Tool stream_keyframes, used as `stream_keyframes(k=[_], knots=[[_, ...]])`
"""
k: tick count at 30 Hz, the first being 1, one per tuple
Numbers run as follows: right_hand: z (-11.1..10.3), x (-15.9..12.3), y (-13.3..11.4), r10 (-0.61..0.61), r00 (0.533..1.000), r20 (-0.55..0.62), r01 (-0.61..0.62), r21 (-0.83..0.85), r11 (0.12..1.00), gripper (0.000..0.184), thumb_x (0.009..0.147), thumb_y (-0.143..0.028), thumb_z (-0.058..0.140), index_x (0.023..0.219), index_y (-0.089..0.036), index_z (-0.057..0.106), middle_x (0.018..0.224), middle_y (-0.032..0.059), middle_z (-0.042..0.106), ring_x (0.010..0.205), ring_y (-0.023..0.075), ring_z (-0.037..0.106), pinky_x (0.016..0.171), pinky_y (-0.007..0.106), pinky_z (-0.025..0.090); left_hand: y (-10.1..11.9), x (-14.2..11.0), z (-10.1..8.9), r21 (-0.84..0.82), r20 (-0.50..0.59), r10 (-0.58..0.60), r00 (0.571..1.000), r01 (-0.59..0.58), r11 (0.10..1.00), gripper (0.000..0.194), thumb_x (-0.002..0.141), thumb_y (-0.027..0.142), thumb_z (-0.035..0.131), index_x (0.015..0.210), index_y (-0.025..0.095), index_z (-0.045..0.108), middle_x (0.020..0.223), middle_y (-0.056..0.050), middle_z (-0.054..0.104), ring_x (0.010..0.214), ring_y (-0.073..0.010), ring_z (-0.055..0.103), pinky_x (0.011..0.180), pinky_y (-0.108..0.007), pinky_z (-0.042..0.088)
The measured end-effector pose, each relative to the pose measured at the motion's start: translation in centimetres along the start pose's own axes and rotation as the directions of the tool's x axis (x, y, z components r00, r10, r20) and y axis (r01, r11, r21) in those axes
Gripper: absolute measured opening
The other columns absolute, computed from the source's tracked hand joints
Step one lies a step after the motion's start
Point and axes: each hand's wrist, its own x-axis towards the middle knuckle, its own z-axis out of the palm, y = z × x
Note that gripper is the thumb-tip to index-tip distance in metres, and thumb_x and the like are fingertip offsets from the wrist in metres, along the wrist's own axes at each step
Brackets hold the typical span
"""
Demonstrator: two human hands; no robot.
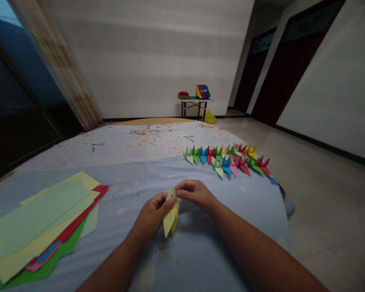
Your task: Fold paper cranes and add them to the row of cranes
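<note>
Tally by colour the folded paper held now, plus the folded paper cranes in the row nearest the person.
Yellow folded paper, held: 1
Pale green crane: 1
Blue crane: 1
Pink crane: 1
Red cranes: 2
Green crane: 1
Total: 7

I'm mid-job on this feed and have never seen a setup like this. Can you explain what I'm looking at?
There's no machine: you see a person's bare hands, left and right. The single picture comes from a camera on that person's head, looking forward and down.

Below is a cloth. On its left lies a pile of colored sheets; farther out on the right stand colorful paper cranes.

The left hand holds a folded yellow paper. The right fingertips are at its upper end; whether they grip it is unclear.
</note>
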Motion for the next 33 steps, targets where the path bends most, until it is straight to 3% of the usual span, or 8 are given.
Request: stream_keyframes(k=[6,22,27,33], knots=[[0.04,0.01,0.1,0.026,0.998,0.051,-0.028,0.041,0.999,0.027,0.066,-0.038,0.07,0.081,-0.016,0.067,0.077,0.001,0.066,0.069,0.0111,0.058,0.075,0.028,0.043,-0.02,-0.14,0.07,-0.017,0.039,-0.035,0.999,0.036,0.999,0.033,0.067,0.047,0.067,0.076,0.017,0.059,0.052,0.005,0.053,0.043,-0.0085,0.047,0.046,-0.02,0.035],[0.29,-0.04,-0.19,0.051,0.997,0.053,-0.055,0.084,0.995,0.025,0.064,-0.036,0.072,0.071,-0.013,0.064,0.067,-0.0014,0.062,0.06,0.0079,0.052,0.066,0.024,0.04,-0.23,0.18,-0.32,0.026,-0.001,0.051,0.999,-0.051,0.998,0.029,0.063,0.041,0.072,0.072,0.015,0.062,0.056,0.004,0.053,0.05,-0.0076,0.045,0.048,-0.018,0.033],[0.49,-0.08,-0.23,-0.032,0.998,-0.06,0.031,-0.023,0.999,0.025,0.063,-0.036,0.073,0.072,-0.015,0.063,0.064,-0.0024,0.059,0.058,0.0076,0.048,0.06,0.022,0.038,-0.22,0.38,-0.36,0.005,-0.076,0.105,0.992,-0.104,0.995,0.026,0.067,0.04,0.069,0.077,0.016,0.063,0.06,0.003,0.057,0.052,-0.0093,0.05,0.052,-0.02,0.038],[0.74,-0.11,-0.35,-0.105,0.99,-0.097,0.077,-0.261,0.962,0.02,0.065,-0.034,0.07,0.07,-0.015,0.064,0.06,-0.0025,0.055,0.054,0.0073,0.042,0.053,0.021,0.035,-0.22,0.47,-0.46,0.052,-0.122,0.179,0.976,-0.174,0.983,0.025,0.065,0.038,0.07,0.076,0.016,0.066,0.067,0.001,0.062,0.059,-0.0112,0.054,0.056,-0.02,0.041]])
